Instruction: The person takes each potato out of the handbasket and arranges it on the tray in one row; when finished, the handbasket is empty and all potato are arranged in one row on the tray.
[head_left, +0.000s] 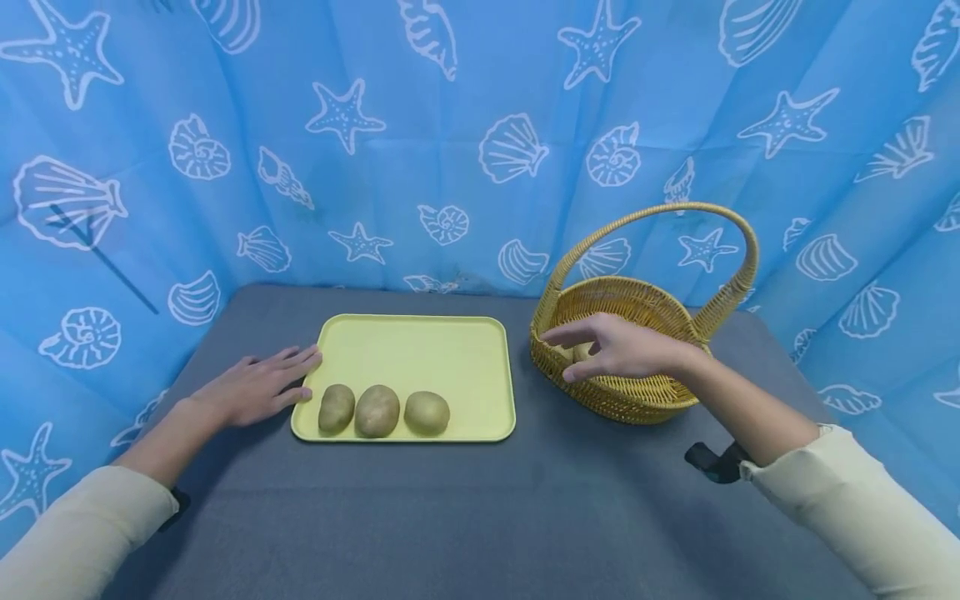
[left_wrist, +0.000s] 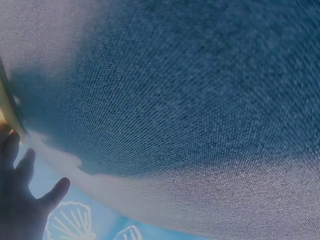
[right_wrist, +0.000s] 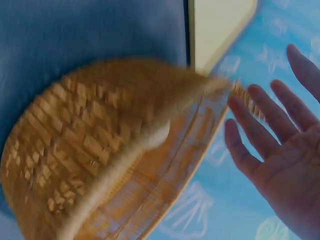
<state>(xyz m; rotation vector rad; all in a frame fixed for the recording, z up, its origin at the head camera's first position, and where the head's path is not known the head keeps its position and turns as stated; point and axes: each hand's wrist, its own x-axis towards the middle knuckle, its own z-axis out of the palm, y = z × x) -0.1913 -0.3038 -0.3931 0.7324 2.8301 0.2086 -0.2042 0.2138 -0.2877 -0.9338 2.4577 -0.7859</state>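
My left hand (head_left: 258,387) rests with its fingers extended at the left rim of a yellow rectangular tray (head_left: 412,350). Along the tray's front edge lie three potatoes in a row: a narrow one (head_left: 336,408), a larger one (head_left: 377,411) and a rounded one (head_left: 427,413). Over the wicker basket (head_left: 622,402) hovers my right hand (head_left: 626,346), its fingers loosely extended and nothing in them. Potatoes (head_left: 582,352) show inside the basket below that hand, partly hidden by it. In the right wrist view, one pale potato (right_wrist: 159,137) peeks over the basket's rim.
The basket's tall arched handle (head_left: 660,208) rises behind the right hand. Dark grey cloth (head_left: 420,517) covers the table. A blue curtain (head_left: 465,150) printed with shells and starfish hangs along the back and sides. A dark band (head_left: 716,463) is at the right wrist.
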